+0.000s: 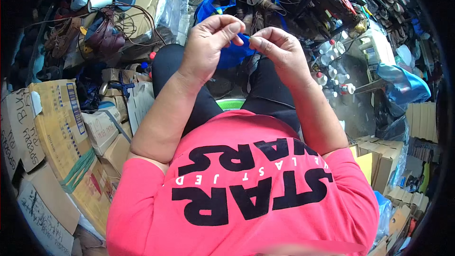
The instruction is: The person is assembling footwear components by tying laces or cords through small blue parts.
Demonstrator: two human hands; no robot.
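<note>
I count two hands: left hand (208, 42) and right hand (279, 50), near each other, each in a narrow thumb-and-forefinger pinch; I cannot tell what they hold. One blue bag (233, 57) sits behind and below them, partly blocked by both. Leftward, one white cylinder (100, 2); rightward, uncountable jumbled plastic bottles (320, 78).
</note>
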